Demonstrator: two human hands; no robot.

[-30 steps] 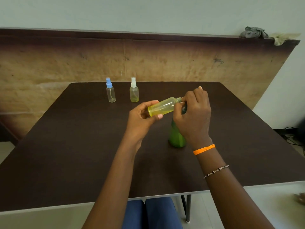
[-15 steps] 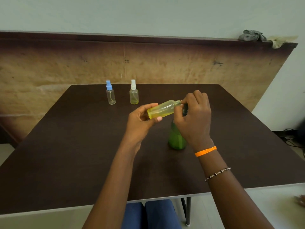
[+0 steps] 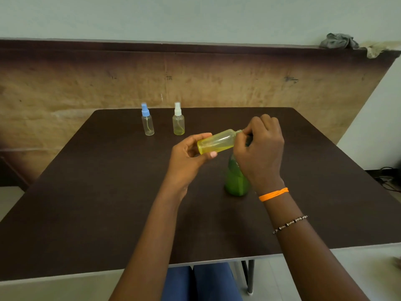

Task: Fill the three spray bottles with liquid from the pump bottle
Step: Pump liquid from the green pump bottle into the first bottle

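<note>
1. Above the middle of the dark brown worktop (image 3: pixel 108 192), my left hand (image 3: pixel 186 158) holds a small spray bottle (image 3: pixel 217 141) on its side, neck pointing right, thumb under its base end and the other fingers curled behind it.
2. This bottle is yellowish and shows yellow-green liquid along its lower side; its neck is bare where it shows.
3. My right hand (image 3: pixel 260 153) meets that neck, its fingers pinched together right at the opening. What they pinch is hidden behind them, so I cannot tell whether it is the neck itself or a cap.
4. Under my right hand stands the green pump bottle (image 3: pixel 235 181), upright on the worktop; its top is hidden by my hand.
5. Towards the far edge of the worktop stand two more spray bottles, upright and apart from each other: the blue-capped spray bottle (image 3: pixel 147 122) on the left, looking nearly clear, and the white-capped spray bottle (image 3: pixel 178 122) on the right, with a little yellowish liquid at the bottom.
6. My right wrist carries an orange band (image 3: pixel 273 194) and, further up the forearm, a beaded bracelet (image 3: pixel 289 224).
</note>
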